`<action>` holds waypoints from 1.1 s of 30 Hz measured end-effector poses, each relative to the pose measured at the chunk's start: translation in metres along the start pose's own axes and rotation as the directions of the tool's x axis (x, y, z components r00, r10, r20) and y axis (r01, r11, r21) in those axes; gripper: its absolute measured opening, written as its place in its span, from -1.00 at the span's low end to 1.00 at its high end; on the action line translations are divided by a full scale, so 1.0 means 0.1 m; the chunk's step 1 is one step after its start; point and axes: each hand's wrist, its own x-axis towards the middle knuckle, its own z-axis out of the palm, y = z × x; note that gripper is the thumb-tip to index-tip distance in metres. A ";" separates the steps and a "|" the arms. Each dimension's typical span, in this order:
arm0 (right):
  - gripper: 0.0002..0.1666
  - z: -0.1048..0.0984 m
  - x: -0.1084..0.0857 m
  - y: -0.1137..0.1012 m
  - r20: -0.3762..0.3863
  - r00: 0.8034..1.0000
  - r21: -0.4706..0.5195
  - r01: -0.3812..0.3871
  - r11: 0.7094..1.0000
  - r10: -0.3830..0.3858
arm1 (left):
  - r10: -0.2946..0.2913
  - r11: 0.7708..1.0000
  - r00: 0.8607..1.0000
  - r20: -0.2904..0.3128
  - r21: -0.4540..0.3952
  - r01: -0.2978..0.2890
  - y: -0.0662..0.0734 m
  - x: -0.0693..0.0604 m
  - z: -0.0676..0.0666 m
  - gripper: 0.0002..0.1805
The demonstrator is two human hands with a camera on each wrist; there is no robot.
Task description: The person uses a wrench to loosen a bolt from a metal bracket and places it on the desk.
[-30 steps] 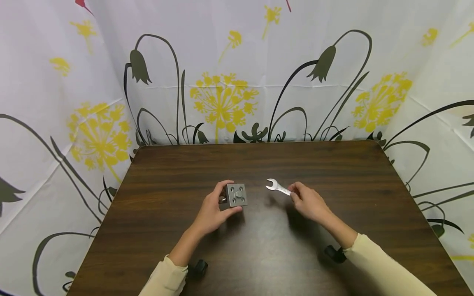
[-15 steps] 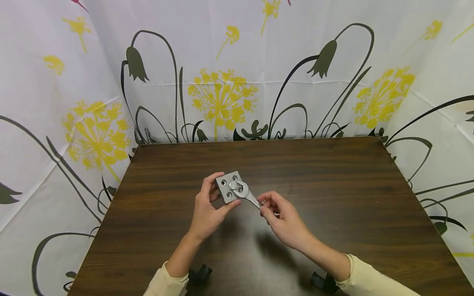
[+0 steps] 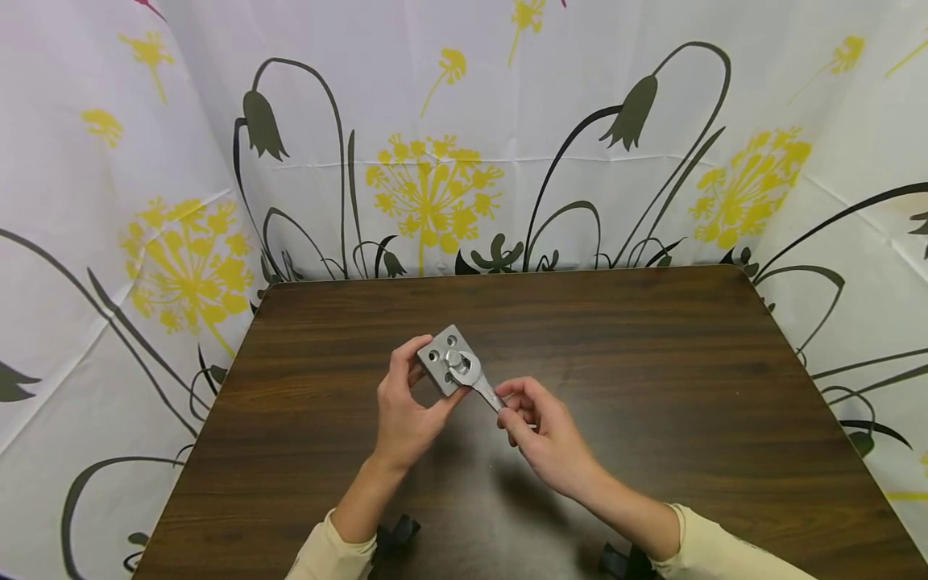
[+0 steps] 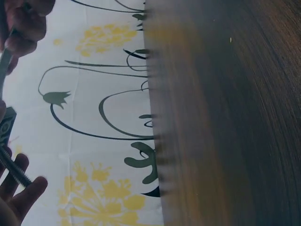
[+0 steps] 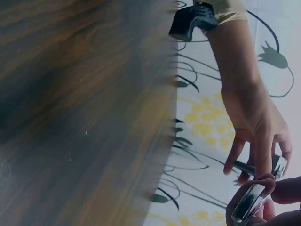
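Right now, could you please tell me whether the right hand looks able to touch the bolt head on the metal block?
Probably not directly: the right hand is occupied holding the wrench, which stretches between it and the bolt head.

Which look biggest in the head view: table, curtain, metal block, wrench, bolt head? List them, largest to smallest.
1. Curtain
2. Table
3. Metal block and wrench: too alike in span to rank, each partly covered
4. Bolt head
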 end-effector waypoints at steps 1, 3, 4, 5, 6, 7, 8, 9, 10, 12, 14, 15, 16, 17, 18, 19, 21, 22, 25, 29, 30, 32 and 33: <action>-0.76 0.01 -0.01 -0.01 0.006 1.000 0.028 -0.005 1.000 0.004 | 0.008 1.000 1.000 -0.009 0.015 -0.008 -0.03 -0.01 0.01 -0.12; -0.77 0.03 -0.02 -0.02 0.018 1.000 0.087 -0.021 0.996 0.020 | 0.019 0.999 0.999 -0.027 0.042 -0.018 -0.06 -0.03 0.02 -0.15; -0.77 0.04 -0.02 -0.03 0.025 0.999 0.114 -0.026 0.993 0.023 | 0.027 0.998 0.999 -0.033 0.052 -0.026 -0.06 -0.04 0.03 -0.16; -0.78 0.05 -0.02 -0.03 0.030 0.999 0.139 -0.032 0.990 0.028 | 0.038 0.997 0.999 -0.037 0.063 -0.036 -0.06 -0.05 0.04 -0.18; -0.78 0.06 -0.02 -0.04 0.037 0.999 0.155 -0.036 0.987 0.030 | 0.048 0.997 0.998 -0.041 0.071 -0.045 -0.06 -0.05 0.04 -0.19; -0.77 0.06 -0.02 -0.04 0.039 0.999 0.166 -0.035 0.985 0.029 | 0.056 0.996 0.997 -0.046 0.077 -0.052 -0.05 -0.06 0.05 -0.20; -0.77 0.07 -0.02 -0.05 0.038 0.999 0.167 -0.031 0.986 0.025 | 0.063 0.995 0.997 -0.053 0.080 -0.059 -0.05 -0.06 0.06 -0.20; -0.77 0.08 -0.01 -0.05 0.037 0.999 0.163 -0.026 0.986 0.020 | 0.068 0.994 0.996 -0.057 0.086 -0.063 -0.04 -0.07 0.07 -0.21; -0.76 0.08 -0.01 -0.05 0.036 0.999 0.156 -0.020 0.988 0.015 | 0.072 0.994 0.996 -0.060 0.088 -0.066 -0.04 -0.07 0.07 -0.21; -0.77 0.08 0.00 -0.05 0.030 0.999 0.142 -0.017 0.990 0.013 | 0.072 0.994 0.995 -0.067 0.089 -0.066 -0.03 -0.07 0.08 -0.21; -0.77 0.08 0.01 -0.04 0.024 1.000 0.117 -0.010 0.993 0.007 | 0.073 0.994 0.995 -0.069 0.087 -0.066 -0.03 -0.07 0.08 -0.21; -0.77 0.08 0.02 -0.03 0.018 1.000 0.101 -0.004 0.995 0.002 | 0.073 0.994 0.995 -0.065 0.087 -0.068 -0.03 -0.06 0.08 -0.21; -0.78 0.07 0.03 -0.02 0.013 1.000 0.084 0.005 0.996 -0.006 | 0.075 0.994 0.995 -0.061 0.082 -0.069 -0.02 -0.06 0.08 -0.21; -0.78 0.07 0.03 -0.02 0.006 1.000 0.068 0.014 0.998 -0.014 | 0.076 0.994 0.996 -0.056 0.079 -0.072 -0.02 -0.05 0.07 -0.20; -0.78 0.06 0.04 0.00 0.001 1.000 0.051 0.027 0.998 -0.027 | 0.077 0.995 0.996 -0.050 0.073 -0.073 -0.02 -0.05 0.07 -0.20; -0.78 0.05 0.05 0.01 -0.004 0.999 0.033 0.041 0.999 -0.040 | 0.075 0.995 0.996 -0.041 0.067 -0.072 -0.02 -0.04 0.07 -0.19; -0.78 0.02 0.07 0.02 -0.010 0.998 -0.003 0.066 0.998 -0.066 | 0.071 0.996 0.997 -0.024 0.054 -0.070 -0.02 -0.03 0.06 -0.18; -0.77 0.00 0.09 0.03 -0.010 0.997 -0.030 0.078 0.997 -0.078 | 0.070 0.997 0.997 -0.017 0.047 -0.069 -0.02 -0.03 0.06 -0.18; -0.72 -0.06 0.12 0.04 -0.006 0.993 -0.132 0.113 0.985 -0.114 | 0.059 0.998 0.998 0.010 0.026 -0.060 -0.03 -0.02 0.05 -0.18; -0.66 -0.14 0.18 0.05 0.016 0.986 -0.263 0.163 0.951 -0.165 | 0.035 0.999 0.997 0.064 -0.003 -0.035 -0.03 -0.01 0.01 -0.15; -0.66 -0.17 0.20 0.05 0.025 0.984 -0.286 0.177 0.942 -0.177 | 0.025 1.000 0.996 0.081 -0.010 -0.024 -0.03 0.00 -0.01 -0.14; -0.67 -0.21 0.24 0.05 0.052 0.979 -0.322 0.205 0.924 -0.199 | 0.006 1.000 0.993 0.119 -0.021 -0.004 -0.03 0.01 -0.04 -0.12; -0.68 -0.23 0.27 0.05 0.066 0.976 -0.339 0.219 0.915 -0.209 | -0.002 1.000 0.991 0.136 -0.024 0.005 -0.03 0.01 -0.05 -0.11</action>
